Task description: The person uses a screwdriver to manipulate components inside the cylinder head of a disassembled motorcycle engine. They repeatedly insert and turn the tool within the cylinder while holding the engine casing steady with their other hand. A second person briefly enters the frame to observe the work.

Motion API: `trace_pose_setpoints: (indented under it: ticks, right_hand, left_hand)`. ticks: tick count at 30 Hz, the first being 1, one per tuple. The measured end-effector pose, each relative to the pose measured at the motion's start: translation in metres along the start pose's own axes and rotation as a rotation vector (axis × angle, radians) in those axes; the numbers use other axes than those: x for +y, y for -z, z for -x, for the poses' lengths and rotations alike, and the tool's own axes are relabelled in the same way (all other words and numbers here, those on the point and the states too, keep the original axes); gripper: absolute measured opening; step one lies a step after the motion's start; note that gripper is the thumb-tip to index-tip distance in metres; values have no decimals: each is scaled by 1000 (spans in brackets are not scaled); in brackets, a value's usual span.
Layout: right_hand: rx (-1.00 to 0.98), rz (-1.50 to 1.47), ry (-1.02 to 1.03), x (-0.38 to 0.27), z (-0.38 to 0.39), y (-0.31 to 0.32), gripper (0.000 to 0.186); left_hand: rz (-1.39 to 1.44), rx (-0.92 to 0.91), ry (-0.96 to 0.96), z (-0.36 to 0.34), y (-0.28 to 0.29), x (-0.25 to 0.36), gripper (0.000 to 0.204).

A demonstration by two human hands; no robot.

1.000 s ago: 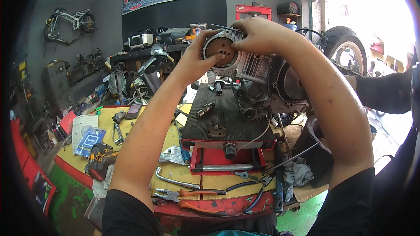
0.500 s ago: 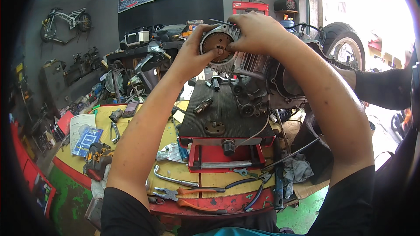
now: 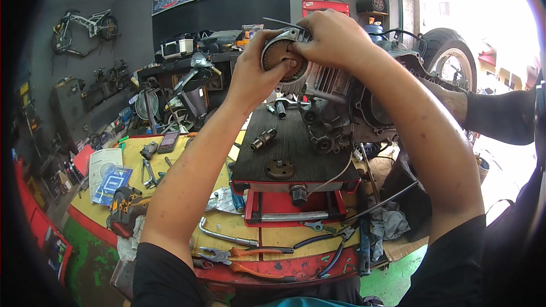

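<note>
A brown toothed cam sprocket (image 3: 278,54) sits inside the round opening at the end of an engine's cylinder head, above a ribbed rubber-topped stand (image 3: 267,159). My left hand (image 3: 259,71) grips it from the left, thumb on the sprocket's lower face, fingers over the rim. My right hand (image 3: 335,40) is curled over the top, thumb pressed at the sprocket's upper right. A thin dark rod (image 3: 273,21) sticks out left from behind its fingers. On the stand lie a cylindrical metal part (image 3: 263,139) and a round flanged plate (image 3: 278,169).
A co-worker's dark-sleeved arm (image 3: 497,116) reaches to the engine casing (image 3: 367,125) from the right. The yellow bench (image 3: 222,228) holds pliers (image 3: 267,270), wrenches, a phone (image 3: 169,141) and a yellow-black power tool (image 3: 122,213). A motorcycle wheel (image 3: 452,59) stands behind the engine.
My right thumb has moved up and left across the sprocket face, and the rod tilts a little further left. My left hand keeps its grip with a slight shift.
</note>
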State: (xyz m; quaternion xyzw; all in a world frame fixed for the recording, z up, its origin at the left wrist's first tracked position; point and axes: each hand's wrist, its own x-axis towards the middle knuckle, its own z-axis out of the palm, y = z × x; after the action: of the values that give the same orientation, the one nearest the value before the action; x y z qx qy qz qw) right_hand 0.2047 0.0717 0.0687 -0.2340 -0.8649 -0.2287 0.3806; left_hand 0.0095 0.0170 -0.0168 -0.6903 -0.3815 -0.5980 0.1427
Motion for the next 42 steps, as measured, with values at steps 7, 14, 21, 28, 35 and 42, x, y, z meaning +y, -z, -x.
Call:
trace_pose_setpoints:
  ticks: [7, 14, 21, 28, 35, 42]
  right_hand:
    - [-20, -8, 26, 5, 0, -1, 50]
    - [-76, -19, 18, 5, 2, 7, 54]
    - [-71, -32, 11, 4, 3, 8, 54]
    - [-44, -4, -1, 3, 6, 5, 55]
    - [-179, -48, 6, 5, 1, 17, 66]
    - [-53, -268, -21, 50, -11, 55, 77]
  left_hand:
    - [53, -64, -26, -1, 6, -7, 60]
    - [175, -184, 71, -5, 18, -5, 59]
    - [317, -165, 104, -3, 15, -10, 59]
    - [298, -159, 97, -3, 15, -13, 59]
    - [140, -174, 34, -6, 20, -10, 57]
    - [94, -180, 10, -7, 19, -3, 51]
